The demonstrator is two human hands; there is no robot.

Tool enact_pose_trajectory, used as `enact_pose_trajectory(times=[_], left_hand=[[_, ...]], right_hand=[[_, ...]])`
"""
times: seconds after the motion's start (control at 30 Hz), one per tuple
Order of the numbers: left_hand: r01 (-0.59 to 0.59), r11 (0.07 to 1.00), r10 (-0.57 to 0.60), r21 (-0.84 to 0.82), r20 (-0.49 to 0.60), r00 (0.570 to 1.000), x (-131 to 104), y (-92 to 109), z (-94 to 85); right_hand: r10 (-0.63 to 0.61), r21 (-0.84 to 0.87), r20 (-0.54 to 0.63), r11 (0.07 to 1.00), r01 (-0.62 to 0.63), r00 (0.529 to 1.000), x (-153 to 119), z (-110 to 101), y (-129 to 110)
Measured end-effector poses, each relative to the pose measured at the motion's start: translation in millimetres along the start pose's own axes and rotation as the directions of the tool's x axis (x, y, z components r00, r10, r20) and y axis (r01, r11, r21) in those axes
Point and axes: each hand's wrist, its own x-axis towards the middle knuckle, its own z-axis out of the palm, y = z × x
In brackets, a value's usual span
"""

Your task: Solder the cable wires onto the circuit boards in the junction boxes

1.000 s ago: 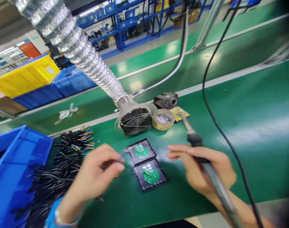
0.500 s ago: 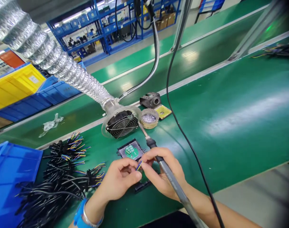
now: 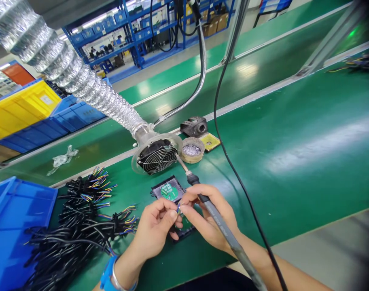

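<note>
**While the left hand [image 3: 155,231] pinched thin wires [image 3: 178,209], the right hand [image 3: 215,218] held a soldering iron [image 3: 226,233]**

The left grip was closed on the wires, just nearer than a green circuit board [image 3: 168,191] in a black tray [image 3: 156,191] on the bench [image 3: 293,173]. The right grip was wrapped round the iron, its fingertips [image 3: 187,210] at the wire ends. Black cables [image 3: 78,238] lay heaped at left.

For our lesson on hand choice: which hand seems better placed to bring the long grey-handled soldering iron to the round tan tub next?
Probably the right hand: it holds the iron, whose metal tip appears beside the tub. The left hand pinches thin coloured wires instead.
</note>
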Motion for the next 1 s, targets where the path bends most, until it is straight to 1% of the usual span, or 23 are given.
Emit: enact_pose_trajectory(times=[0.1, 0.23, 0.27, 0.33, 0.4, 0.43, 0.47, 0.5, 0.53, 0.57, 0.6, 0.63, 0.67, 0.7, 0.73, 0.83, 0.9, 1.0], left_hand=[[-0.027, 0.999, 0.024, -0.038, -0.076, 0.997, 0, -1, 5.6], [-0.052, 0.987, 0.021, -0.153, -0.202, 0.979, 2, -2, 12.2], [-0.055, 0.984, 0.014, -0.167, -0.238, 0.971, 2, 1, 11.5], [-0.022, 0.989, -0.018, -0.144, -0.275, 0.961, -2, 12, 5.6], [0.083, 0.996, -0.088, -0.036, -0.223, 0.971, -9, 33, -5.7], [0.140, 0.989, -0.130, 0.054, -0.168, 0.977, -12, 46, -12.2], [0.171, 0.971, -0.154, 0.168, -0.107, 0.982, -13, 60, -18.4], [0.159, 0.941, -0.146, 0.299, -0.065, 0.987, -13, 72, -23.8], [0.129, 0.886, -0.125, 0.446, -0.038, 0.991, -10, 81, -27.9], [0.087, 0.787, -0.095, 0.610, -0.020, 0.995, -4, 87, -30.5], [0.050, 0.649, -0.062, 0.759, -0.012, 0.998, 5, 88, -31.6], [0.023, 0.491, -0.036, 0.871, -0.007, 0.999, 15, 85, -31.6], [0.010, 0.342, -0.010, 0.940, -0.007, 1.000, 26, 79, -30.8], [0.009, 0.246, 0.014, 0.969, -0.013, 1.000, 37, 69, -29.7], [0.013, 0.188, 0.039, 0.982, -0.020, 0.999, 46, 58, -28.7], [0.032, 0.120, 0.112, 0.992, -0.046, 0.993, 62, 27, -28.5], [0.040, 0.086, 0.148, 0.995, -0.053, 0.988, 63, 13, -29.9], [0.038, 0.040, 0.195, 0.998, -0.045, 0.980, 62, 3, -31.3]], right_hand=[[-0.019, -0.066, -0.060, 0.998, 0.015, 0.998, -3, 2, -1], [-0.114, -0.130, -0.137, 0.987, 0.096, 0.984, -6, 9, -8], [-0.151, -0.134, -0.130, 0.982, 0.134, 0.980, -7, 10, -10], [-0.262, -0.113, -0.062, 0.961, 0.254, 0.963, -7, 10, -14], [-0.345, -0.112, 0.024, 0.932, 0.345, 0.938, -5, 5, -13], [-0.356, -0.152, 0.051, 0.921, 0.360, 0.933, -3, 1, -10], [-0.348, -0.213, 0.062, 0.911, 0.353, 0.935, 1, -5, -6], [-0.326, -0.280, 0.063, 0.901, 0.330, 0.943, 5, -12, -2], [-0.306, -0.337, 0.067, 0.889, 0.310, 0.950, 10, -18, 3], [-0.300, -0.373, 0.080, 0.875, 0.307, 0.951, 15, -24, 8], [-0.303, -0.387, 0.103, 0.865, 0.319, 0.947, 21, -30, 11], [-0.307, -0.384, 0.133, 0.861, 0.334, 0.943, 27, -36, 13], [-0.307, -0.379, 0.167, 0.857, 0.349, 0.937, 32, -40, 14], [-0.309, -0.370, 0.200, 0.854, 0.364, 0.930, 37, -45, 13], [-0.312, -0.360, 0.229, 0.853, 0.378, 0.922, 42, -50, 12], [-0.267, -0.350, 0.282, 0.866, 0.358, 0.921, 50, -63, 9], [-0.184, -0.329, 0.304, 0.901, 0.284, 0.935, 52, -69, 11], [-0.046, -0.281, 0.326, 0.949, 0.143, 0.944, 52, -72, 21]])
